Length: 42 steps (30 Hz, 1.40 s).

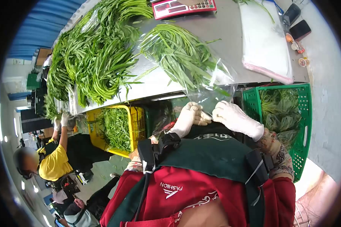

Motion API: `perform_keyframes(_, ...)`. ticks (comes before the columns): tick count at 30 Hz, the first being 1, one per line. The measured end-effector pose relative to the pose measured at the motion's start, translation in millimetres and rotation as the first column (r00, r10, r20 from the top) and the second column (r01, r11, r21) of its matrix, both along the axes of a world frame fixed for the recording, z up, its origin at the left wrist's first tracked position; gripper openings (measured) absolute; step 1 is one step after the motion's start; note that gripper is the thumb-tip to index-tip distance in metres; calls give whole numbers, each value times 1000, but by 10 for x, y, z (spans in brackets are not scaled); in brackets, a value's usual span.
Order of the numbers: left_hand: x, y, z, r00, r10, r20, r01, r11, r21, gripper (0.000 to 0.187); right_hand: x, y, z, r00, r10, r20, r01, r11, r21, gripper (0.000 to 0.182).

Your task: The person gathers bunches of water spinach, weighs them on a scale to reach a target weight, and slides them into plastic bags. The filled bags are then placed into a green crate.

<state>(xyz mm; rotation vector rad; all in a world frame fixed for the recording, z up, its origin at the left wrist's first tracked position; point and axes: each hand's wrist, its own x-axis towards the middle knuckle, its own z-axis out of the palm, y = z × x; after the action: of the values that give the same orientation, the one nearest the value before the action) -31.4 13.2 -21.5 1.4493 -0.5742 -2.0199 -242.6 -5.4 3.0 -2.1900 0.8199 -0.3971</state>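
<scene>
The bag (189,64) of greens (172,43) lies on the desk (147,85), its mouth hanging over the near edge. Left hand (190,119) and right hand (235,117) have narrow grips, pinching film at that mouth. Best to gather the film evenly, keeping leaf tips clear. The long axis slants from far left to near right; bent stems point away, leaves toward the hands.

Glossy, crinkled clear plastic bag (208,90); smooth metal-looking tabletop (227,32); matt red cloth sweatshirt (204,179).
</scene>
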Motion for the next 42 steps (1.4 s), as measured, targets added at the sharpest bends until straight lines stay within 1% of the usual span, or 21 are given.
perform_keyframes(4,121,-22,34,997,-12,74,12,1000,2,19,-356,148,165,991,-133,-29,130,988,-82,5)
perform_keyframes(6,222,9,79,993,-21,117,23,1000,-15,17,-711,307,167,991,-118,-70,67,859,-507,10)
perform_keyframes(7,287,44,134,992,-8,124,10,1000,-19,14,-1000,541,-84,917,-86,-389,-116,875,-469,11)
perform_keyframes(9,489,80,211,977,-46,208,48,999,-3,13,-1635,1616,-819,542,157,-826,-188,980,63,20)
perform_keyframes(10,637,98,276,970,-109,218,121,992,-42,16,-1674,1760,-501,778,95,-621,-107,994,17,17)
perform_keyframes(12,868,137,325,970,-137,200,157,984,-87,21,-1594,1602,-19,869,81,-488,-21,992,128,15)
perform_keyframes(14,999,145,205,921,-45,388,138,967,-215,23,-1290,941,104,688,248,-682,48,922,384,15)
perform_keyframes(15,957,122,159,799,63,598,236,881,-409,23,-1221,652,-69,880,-42,-474,-24,991,-134,16)
perform_keyframes(16,871,99,109,640,224,734,368,749,-550,29,-1126,412,-112,898,-360,-253,301,922,-244,17)
perform_keyframes(17,809,55,54,380,400,834,588,592,-552,45,-1049,131,-147,873,-481,85,488,856,-173,19)
perform_keyframes(19,690,-75,87,325,423,846,788,374,-490,51,-1024,-361,-506,777,-629,-22,625,775,-97,29)
perform_keyframes(22,553,-270,67,219,459,861,959,62,-277,52,-818,-800,-706,848,-525,74,505,757,-414,39)
perform_keyframes(25,593,-350,-61,261,413,872,965,-114,-235,47,-671,-981,-791,954,-292,71,287,812,-508,38)
perform_keyframes(30,661,-453,-5,486,365,794,871,-126,-476,41,-347,-1022,-722,954,-153,260,275,795,-541,16)
perform_keyframes(34,876,-754,411,705,310,638,687,-77,-723,37,52,-1245,-106,816,-290,500,496,796,-347,12)
perform_keyframes(36,965,-998,893,793,452,409,519,-150,-841,27,0,-1654,38,749,-496,439,625,747,-224,20)
perform_keyframes(37,1003,-1136,1127,812,509,285,420,-171,-891,23,355,-1498,752,621,-489,612,660,747,-73,14)
perform_keyframes(39,1106,-1365,1640,785,619,37,238,-246,-939,17,539,-1515,1514,540,-354,764,629,773,-87,23)
perform_keyframes(40,1155,-1427,1898,749,657,-92,152,-304,-941,18,348,-1899,1639,688,-406,602,694,612,-379,27)
perform_keyframes(41,1219,-1428,2133,735,658,-166,142,-389,-910,18,150,-2128,1657,558,-379,738,646,757,-100,29)
perform_keyframes(42,1252,-1414,2336,731,640,-235,129,-469,-874,18,18,-2224,1748,528,-236,816,668,709,-227,31)
